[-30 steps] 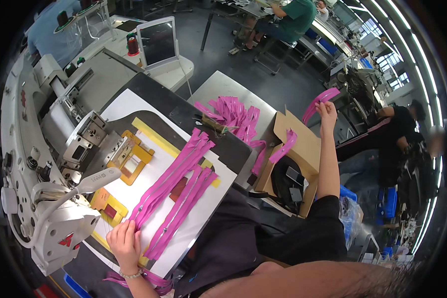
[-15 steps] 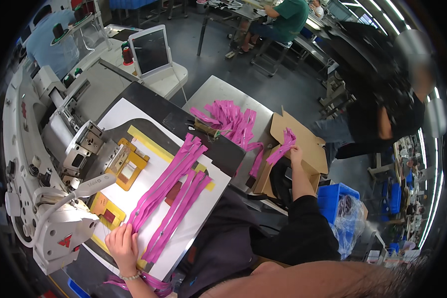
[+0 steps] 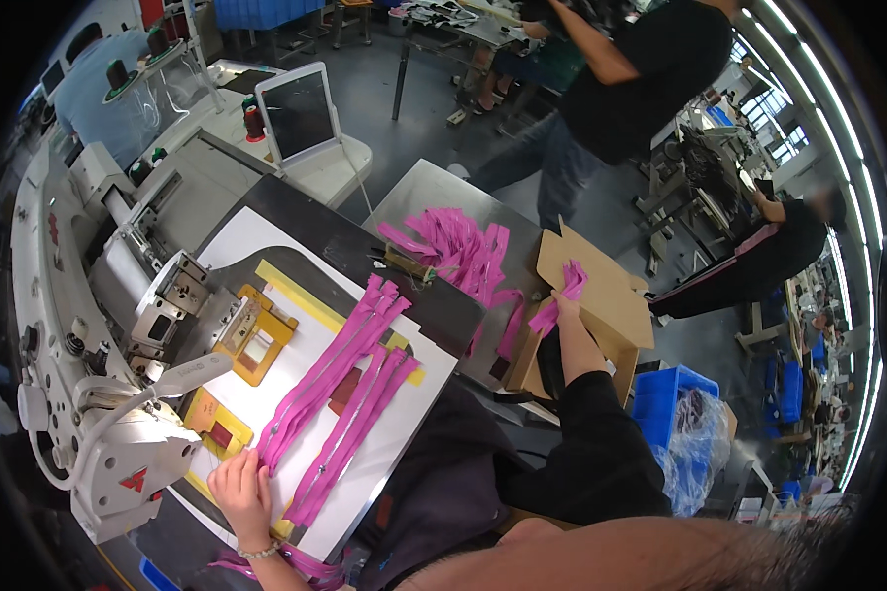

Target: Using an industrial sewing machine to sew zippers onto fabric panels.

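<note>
Long magenta zippers (image 3: 335,369) lie side by side, slanting across the white work sheet (image 3: 251,231) on the sewing machine's bed. At their near end, my left hand (image 3: 241,494) has its fingers pinched on the tip of the left-hand zipper. My right hand (image 3: 568,311) is raised to the right, closed round a short folded magenta zipper (image 3: 574,283) beside the open cardboard box (image 3: 601,286). A tangled pile of magenta zippers (image 3: 453,241) rests on the grey side table (image 3: 429,182). Several more zippers (image 3: 310,563) show under my left wrist.
The sewing machine head (image 3: 118,463) stands at the left, with yellow clamp plates (image 3: 256,340) beside the zippers. A blue crate (image 3: 665,394) with clear plastic is at the right. One person (image 3: 631,89) is beyond the side table; another (image 3: 784,231) is farther right.
My right hand has shifted slightly left and toward me with its zipper. My left hand has barely moved. Behind the table, a person in black has come into view on the left of the walkway.
</note>
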A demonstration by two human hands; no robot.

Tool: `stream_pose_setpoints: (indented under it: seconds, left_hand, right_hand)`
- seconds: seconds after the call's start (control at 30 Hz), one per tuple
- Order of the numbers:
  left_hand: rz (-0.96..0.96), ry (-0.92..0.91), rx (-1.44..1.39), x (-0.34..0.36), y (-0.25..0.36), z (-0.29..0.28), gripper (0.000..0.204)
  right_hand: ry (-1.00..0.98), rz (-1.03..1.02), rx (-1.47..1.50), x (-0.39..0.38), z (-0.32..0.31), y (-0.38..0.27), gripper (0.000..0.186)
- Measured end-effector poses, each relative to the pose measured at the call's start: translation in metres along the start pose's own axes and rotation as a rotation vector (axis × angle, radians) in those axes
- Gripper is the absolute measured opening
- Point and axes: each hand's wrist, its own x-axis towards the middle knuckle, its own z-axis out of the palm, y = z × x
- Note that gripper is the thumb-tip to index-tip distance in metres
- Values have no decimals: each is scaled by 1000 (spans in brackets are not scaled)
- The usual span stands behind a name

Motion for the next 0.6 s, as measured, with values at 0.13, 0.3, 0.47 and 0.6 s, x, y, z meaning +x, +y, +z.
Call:
stream_pose_setpoints:
  seconds: [0.13, 0.3, 0.47, 0.6]
  left_hand:
    - [3, 2, -3, -1, -1, 1, 26]
    - [-9, 2, 15, -3, 0, -4, 26]
    - [3, 17, 42, -3, -6, -4, 25]
    - [13, 22, 78, -2, -14, -4, 25]
  right_hand:
    - [12, -113, -293, 19, 0, -5, 51]
    - [82, -265, -352, 7, 0, -23, 35]
    - [62, -491, -148, 33, -18, -66, 25]
    - [-215, -303, -17, 62, -18, -131, 20]
